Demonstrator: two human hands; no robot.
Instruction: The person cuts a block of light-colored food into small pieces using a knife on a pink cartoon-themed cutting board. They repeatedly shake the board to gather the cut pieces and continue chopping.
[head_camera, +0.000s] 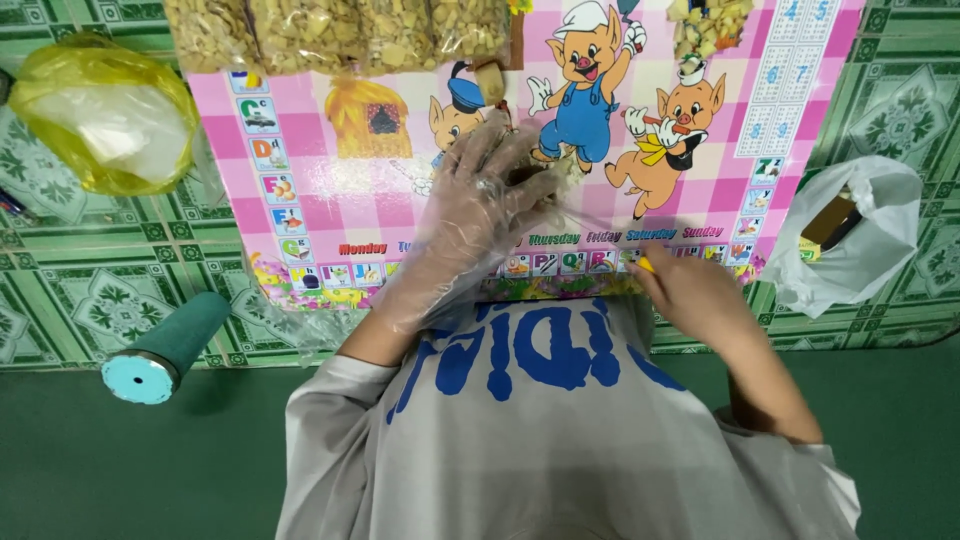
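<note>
A pink cartoon mat (330, 190) spans the tiled floor (80, 270), snack bags (340, 35) along its far edge. The gloved left hand (480, 200) presses spread fingers on a clear bag (560, 170) mid-mat. The right hand (690, 290) pinches a yellow-tipped tool (645, 264) at the near edge.

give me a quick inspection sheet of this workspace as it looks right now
surface: pink checked cartoon poster mat laid over a green patterned tablecloth
job's things: small food item under the gloved fingers, too hidden to identify; thin yellow-tipped tool in the bare hand
clutter: row of clear bags of pale snack pieces along the top edge; yellow plastic bag at one side; white plastic bag at the other; teal cylinder roll near the table edge
hands: left hand in a clear plastic glove, pressed flat on the mat; right hand bare, closed round the tool
cables: nothing seen
surroundings: green floor below the table
</note>
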